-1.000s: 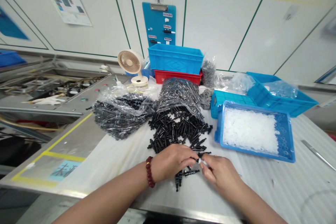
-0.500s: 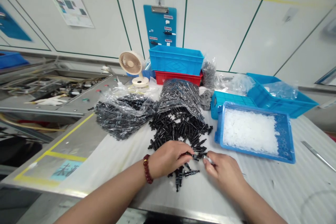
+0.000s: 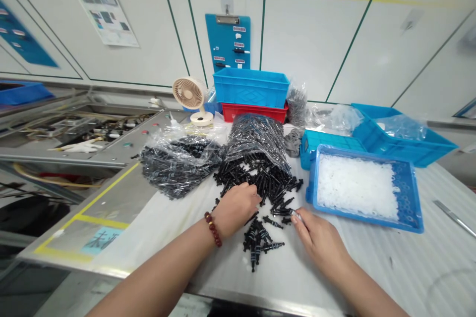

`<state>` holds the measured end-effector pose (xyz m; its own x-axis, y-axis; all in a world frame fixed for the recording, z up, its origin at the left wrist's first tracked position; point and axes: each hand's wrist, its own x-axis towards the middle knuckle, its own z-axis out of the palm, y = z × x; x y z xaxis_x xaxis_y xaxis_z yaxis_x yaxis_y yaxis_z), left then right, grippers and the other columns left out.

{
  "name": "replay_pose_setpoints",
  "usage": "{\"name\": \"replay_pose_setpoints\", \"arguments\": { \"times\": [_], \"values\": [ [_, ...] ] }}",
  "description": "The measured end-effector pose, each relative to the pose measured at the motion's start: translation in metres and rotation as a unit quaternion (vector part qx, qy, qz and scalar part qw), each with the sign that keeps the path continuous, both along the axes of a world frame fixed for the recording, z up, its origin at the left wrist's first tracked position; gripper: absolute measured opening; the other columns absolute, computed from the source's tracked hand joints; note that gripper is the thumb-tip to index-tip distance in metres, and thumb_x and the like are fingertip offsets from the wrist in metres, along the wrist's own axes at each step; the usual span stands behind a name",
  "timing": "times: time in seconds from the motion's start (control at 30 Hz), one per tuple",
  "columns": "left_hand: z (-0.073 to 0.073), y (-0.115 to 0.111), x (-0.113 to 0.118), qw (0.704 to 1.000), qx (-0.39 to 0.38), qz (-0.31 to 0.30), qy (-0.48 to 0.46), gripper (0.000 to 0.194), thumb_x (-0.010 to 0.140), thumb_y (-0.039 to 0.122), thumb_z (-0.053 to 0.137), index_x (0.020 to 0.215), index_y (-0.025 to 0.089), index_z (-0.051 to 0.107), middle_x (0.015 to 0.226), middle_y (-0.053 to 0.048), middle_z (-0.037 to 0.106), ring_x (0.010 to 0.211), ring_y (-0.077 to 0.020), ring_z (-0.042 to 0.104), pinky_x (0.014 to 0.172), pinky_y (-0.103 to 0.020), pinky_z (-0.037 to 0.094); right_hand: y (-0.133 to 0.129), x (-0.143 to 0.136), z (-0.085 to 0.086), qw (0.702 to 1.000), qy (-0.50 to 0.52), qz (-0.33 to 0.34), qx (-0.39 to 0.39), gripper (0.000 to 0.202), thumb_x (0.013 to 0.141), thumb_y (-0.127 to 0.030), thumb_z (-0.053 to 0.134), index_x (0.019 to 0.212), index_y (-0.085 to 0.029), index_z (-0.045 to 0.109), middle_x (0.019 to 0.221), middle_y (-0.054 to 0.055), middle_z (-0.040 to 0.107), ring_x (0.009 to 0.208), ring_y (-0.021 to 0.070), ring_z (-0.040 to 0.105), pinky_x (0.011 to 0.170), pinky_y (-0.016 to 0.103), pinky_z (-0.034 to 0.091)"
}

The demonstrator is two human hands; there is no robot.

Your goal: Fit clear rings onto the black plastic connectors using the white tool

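Observation:
My left hand [image 3: 238, 203], a bead bracelet at its wrist, is over the near left side of a loose pile of small black rod-shaped parts [image 3: 269, 185]. Its fingers curl downward, and whatever they grip is hidden. My right hand [image 3: 320, 233] pinches a small whitish, shiny piece [image 3: 295, 214] just right of the pile; its exact kind is not clear. Between the hands lies a single black part with grey rings [image 3: 273, 222]. Closer to me, several ringed black parts [image 3: 256, 241] form a small heap on the white table covering [image 3: 297, 277].
A blue tray of small white rings [image 3: 357, 185] stands at right. Behind the pile are a clear bag of black parts [image 3: 256, 136], stacked blue [image 3: 251, 88] and red bins [image 3: 253, 111]. Another filled bag [image 3: 178, 166] and a fan [image 3: 189, 94] are at left; a metal strip [image 3: 453, 215] lies far right.
My left hand has let go of a ringed black part, which now lies on the table, and has moved left and away from me over the pile. My right hand stays nearly in place.

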<state>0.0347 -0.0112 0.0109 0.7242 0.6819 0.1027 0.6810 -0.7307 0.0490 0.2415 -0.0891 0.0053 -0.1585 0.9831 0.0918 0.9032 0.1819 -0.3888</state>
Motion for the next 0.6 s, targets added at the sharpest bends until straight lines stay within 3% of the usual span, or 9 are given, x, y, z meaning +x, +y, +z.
{"name": "replay_pose_setpoints", "arguments": {
  "times": [0.33,0.47,0.6],
  "values": [
    [0.003,-0.008,0.003,0.996,0.002,0.08,0.038,0.014,0.082,0.024,0.055,0.077,0.012,0.06,0.085,-0.008,0.051,0.081,-0.0221,0.046,0.071,-0.034,0.041,-0.002,-0.001,0.0,1.0,-0.002,0.01,-0.019,0.03,0.092,-0.035,0.025,0.081,-0.021,0.049,0.066,0.0,0.061,0.057,0.0163,0.056,0.052,0.024,0.031],
    [0.002,-0.011,0.001,0.996,0.009,0.075,0.049,0.016,0.084,0.017,0.05,0.071,0.012,0.058,0.084,-0.008,0.05,0.079,-0.0215,0.045,0.069,-0.033,0.04,-0.003,-0.001,0.001,1.0,0.0,0.024,-0.016,0.027,0.091,-0.031,0.026,0.089,-0.021,0.051,0.069,0.002,0.063,0.06,0.0178,0.057,0.054,0.025,0.033],
    [-0.002,-0.008,-0.002,0.999,-0.006,0.048,-0.006,0.009,0.083,0.014,0.051,0.078,0.013,0.058,0.083,-0.005,0.051,0.078,-0.0189,0.045,0.07,-0.031,0.04,-0.002,-0.001,0.0,0.999,-0.002,0.024,-0.026,0.027,0.091,-0.03,0.026,0.088,-0.02,0.051,0.072,0.003,0.063,0.062,0.0188,0.058,0.054,0.026,0.034]
  ]
}}
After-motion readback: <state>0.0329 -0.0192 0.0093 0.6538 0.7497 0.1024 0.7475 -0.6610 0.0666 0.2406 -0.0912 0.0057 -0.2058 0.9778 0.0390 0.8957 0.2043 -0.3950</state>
